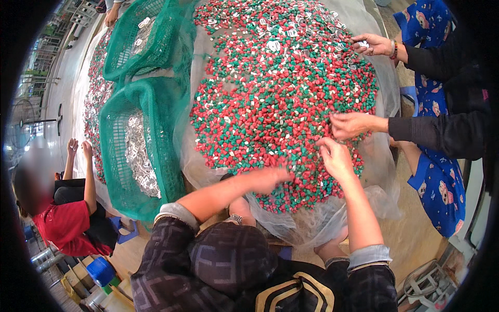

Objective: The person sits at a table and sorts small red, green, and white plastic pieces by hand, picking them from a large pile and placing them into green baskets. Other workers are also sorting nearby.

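Note:
A broad layer of small red, green and white chips [244, 125] lies spread in front of me on pale translucent sheeting [192, 156]. My left hand [267, 179] reaches over its near part, the fingers smeared by motion, so what it holds, if anything, cannot be told. My right hand [337, 158] is at the chips to the right, fingers curved and thumb apart, with nothing visible between them. Flat silvery buckle-like metal pieces [274, 46] lie among the chips, mostly toward the far side.
Two green mesh-lined baskets, a near one [117, 151] and a far one [117, 54], hold silvery pieces at the left. A co-worker's hands [353, 125] work at the right edge, close to my right hand. Another person in a red shirt [67, 226] sits at the left.

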{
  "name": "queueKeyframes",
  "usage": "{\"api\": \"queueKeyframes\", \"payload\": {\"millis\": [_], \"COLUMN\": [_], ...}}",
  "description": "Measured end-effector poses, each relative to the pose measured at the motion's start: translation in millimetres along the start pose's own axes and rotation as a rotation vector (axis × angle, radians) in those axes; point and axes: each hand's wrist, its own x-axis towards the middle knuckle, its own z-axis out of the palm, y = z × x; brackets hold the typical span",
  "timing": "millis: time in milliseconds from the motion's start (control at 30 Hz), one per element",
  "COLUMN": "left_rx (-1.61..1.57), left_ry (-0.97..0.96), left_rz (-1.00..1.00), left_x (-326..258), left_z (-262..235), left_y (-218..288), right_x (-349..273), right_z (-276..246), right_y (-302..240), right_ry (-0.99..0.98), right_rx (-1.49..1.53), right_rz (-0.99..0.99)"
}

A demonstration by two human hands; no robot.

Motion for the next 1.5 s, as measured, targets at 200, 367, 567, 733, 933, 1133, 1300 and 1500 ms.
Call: {"api": "queueKeyframes", "payload": {"millis": [200,367,567,733,933,1133,1300,1500], "left_rx": [0.166,0.551,0.206,0.245,0.658,0.198,0.174,-0.056], "left_ry": [0.465,0.908,0.630,0.324,0.877,0.419,0.357,1.231], "left_rz": [0.003,-0.560,-0.454,-0.224,-0.495,-0.189,0.009,-0.288], "left_x": [-2,-22,21,44,44,65,49,35], "left_z": [-102,-151,-119,-96,-188,-132,-142,-354], "left_y": [5,-12,0,45,-38,7,14,-115], "right_x": [1,2,7,16,28,50,70,88], "right_z": [0,5,30,42,37,40,4,-2], "right_y": [10,9,17,8,11,-6,27,111], "right_ry": [0.035,0.113,0.175,0.377,0.431,0.559,0.832,0.861], "right_rx": [0.014,0.125,0.277,0.391,0.337,0.302,0.134,-0.282], "right_rz": [0.012,-0.032,0.028,-0.076,-0.019,0.034,0.262,0.611]}}
